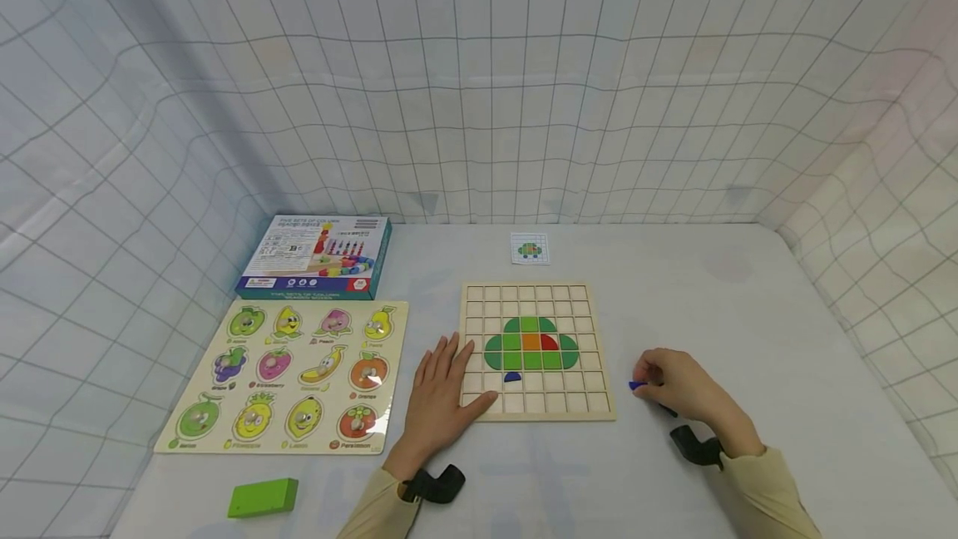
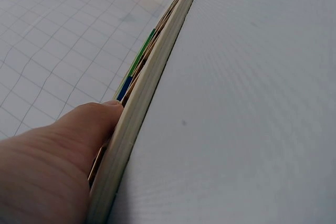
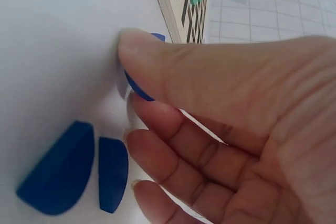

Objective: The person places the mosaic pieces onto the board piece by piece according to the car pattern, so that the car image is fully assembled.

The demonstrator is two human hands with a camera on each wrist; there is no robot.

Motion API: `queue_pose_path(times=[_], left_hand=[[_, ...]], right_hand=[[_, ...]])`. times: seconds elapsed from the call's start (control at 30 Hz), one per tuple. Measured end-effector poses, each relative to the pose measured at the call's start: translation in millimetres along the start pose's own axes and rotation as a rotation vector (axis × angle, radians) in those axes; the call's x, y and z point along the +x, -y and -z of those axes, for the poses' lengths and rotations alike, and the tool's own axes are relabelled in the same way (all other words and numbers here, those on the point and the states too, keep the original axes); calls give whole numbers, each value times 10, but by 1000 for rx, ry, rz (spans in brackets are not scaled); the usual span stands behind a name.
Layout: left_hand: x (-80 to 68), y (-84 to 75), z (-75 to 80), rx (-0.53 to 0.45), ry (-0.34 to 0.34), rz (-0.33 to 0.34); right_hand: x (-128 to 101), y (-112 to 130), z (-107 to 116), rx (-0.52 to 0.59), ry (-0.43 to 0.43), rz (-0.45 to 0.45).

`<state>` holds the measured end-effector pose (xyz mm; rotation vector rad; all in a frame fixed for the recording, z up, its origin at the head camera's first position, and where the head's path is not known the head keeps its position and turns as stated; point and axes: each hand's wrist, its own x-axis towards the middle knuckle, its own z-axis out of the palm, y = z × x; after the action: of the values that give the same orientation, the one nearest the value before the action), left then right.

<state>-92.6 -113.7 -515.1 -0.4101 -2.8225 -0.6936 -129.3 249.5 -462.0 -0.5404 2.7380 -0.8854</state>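
A wooden grid board [image 1: 539, 403] lies flat on the table. Green, orange and red pieces fill a dome-like pattern on it, and a blue half-round piece [image 1: 512, 377] sits just below them. My left hand [image 1: 441, 398] rests spread along the board's left edge, its thumb [image 2: 100, 119] over the near corner. To the right of the board, my right hand [image 1: 677, 383] pinches another blue piece [image 3: 137, 86] between thumb and fingers, low over the table. Two more blue curved pieces, a larger one [image 3: 60, 169] and a slimmer one [image 3: 113, 174], lie by its fingertips.
A small pattern card [image 1: 530, 249] lies behind the board. At the left are a fruit peg puzzle [image 1: 280, 364], a boxed toy set [image 1: 314, 258] behind it, and a green block [image 1: 262, 498] near the front. Grid-patterned cloth walls surround the table.
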Motion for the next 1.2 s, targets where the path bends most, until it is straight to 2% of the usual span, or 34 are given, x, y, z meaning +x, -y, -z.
queue_pose_path(times=[0.13,0.27,0.47,0.67,0.8,1.2], left_hand=[[1,-4,2,-1,1,3],[0,3,-7,-2,-4,-1],[3,-2,3,-5,-7,-10],[-1,-3,0,-4,-9,-10],[1,1,-6,-8,-15,-13],[4,4,-3,-3,-42,-33]], right_hand=[[-11,2,-14,16,-4,3],[2,33,-53,19,-43,16],[88,207,-146,84,-99,36],[203,436,-292,162,-63,108],[303,588,-422,162,-27,170],[545,917,-721,167,19,201]])
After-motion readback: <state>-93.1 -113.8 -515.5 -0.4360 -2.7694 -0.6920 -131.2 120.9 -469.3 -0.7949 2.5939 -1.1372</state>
